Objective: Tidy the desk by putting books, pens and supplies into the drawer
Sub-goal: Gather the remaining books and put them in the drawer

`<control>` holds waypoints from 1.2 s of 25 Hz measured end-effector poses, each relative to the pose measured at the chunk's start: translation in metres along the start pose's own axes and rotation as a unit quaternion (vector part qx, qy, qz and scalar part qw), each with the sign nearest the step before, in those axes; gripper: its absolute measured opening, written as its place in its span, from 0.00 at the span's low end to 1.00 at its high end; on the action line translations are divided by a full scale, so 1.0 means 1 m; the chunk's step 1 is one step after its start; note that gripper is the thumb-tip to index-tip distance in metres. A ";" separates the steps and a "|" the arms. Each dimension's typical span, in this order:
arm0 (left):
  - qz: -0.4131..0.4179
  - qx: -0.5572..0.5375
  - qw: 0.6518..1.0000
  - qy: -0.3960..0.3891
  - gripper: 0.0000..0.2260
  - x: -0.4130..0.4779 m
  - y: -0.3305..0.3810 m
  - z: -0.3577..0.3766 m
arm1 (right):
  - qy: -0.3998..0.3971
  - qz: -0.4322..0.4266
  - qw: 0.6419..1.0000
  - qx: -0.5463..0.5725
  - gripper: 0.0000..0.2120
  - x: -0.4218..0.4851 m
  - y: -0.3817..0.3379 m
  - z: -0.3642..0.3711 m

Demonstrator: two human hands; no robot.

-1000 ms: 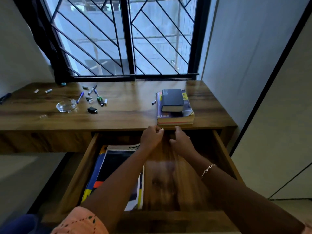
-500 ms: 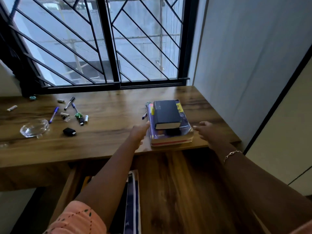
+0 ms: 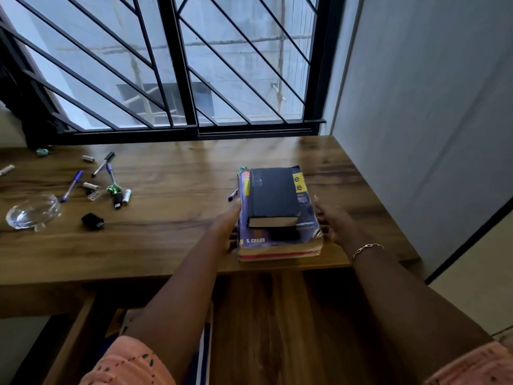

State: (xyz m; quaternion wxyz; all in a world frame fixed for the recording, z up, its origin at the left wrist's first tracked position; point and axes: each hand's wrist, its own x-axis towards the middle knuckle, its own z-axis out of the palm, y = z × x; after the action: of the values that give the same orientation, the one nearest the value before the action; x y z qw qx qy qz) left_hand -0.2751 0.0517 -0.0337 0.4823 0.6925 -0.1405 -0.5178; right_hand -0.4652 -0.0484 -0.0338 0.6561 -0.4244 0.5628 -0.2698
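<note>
Pens point(image 3: 72, 185), small batteries and caps lie scattered beside a glass dish point(image 3: 32, 213) at the left end of the desk point(image 3: 177, 218), none yet put away. At centre, the left hand point(image 3: 225, 228), fingers extended and held together, touches the left edge of a stack of books point(image 3: 277, 218) near the desk's front edge, while the right hand point(image 3: 334, 222), fingers loosely extended, reaches the stack's right side without a firm hold. Below, the open drawer point(image 3: 277, 329) holds one book at its left, suggesting the tidying has barely begun.

Home study: wooden desk point(image 3: 172, 240), barred window point(image 3: 177, 65).
</note>
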 end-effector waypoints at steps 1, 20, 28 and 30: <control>0.003 -0.002 1.000 -0.001 0.30 0.003 0.001 0.002 | 0.000 0.004 1.000 -0.007 0.15 0.006 0.000 0.001; 0.085 -0.137 0.985 -0.056 0.30 0.005 -0.004 0.010 | -0.142 -0.075 0.986 0.054 0.13 -0.022 -0.007 0.010; 0.125 -0.042 0.981 -0.140 0.24 -0.094 0.000 -0.010 | -0.153 -0.123 0.979 0.056 0.14 -0.129 -0.004 -0.001; 0.118 -0.013 0.982 -0.147 0.24 -0.116 -0.012 -0.018 | -0.146 -0.124 0.980 0.045 0.09 -0.157 0.009 -0.007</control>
State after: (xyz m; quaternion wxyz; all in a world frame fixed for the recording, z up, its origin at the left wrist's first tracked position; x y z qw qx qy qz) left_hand -0.3129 0.1477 0.0243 0.5230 0.5812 -0.2843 -0.5549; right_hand -0.5077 0.0853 0.0387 0.7113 -0.4957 0.3906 -0.3095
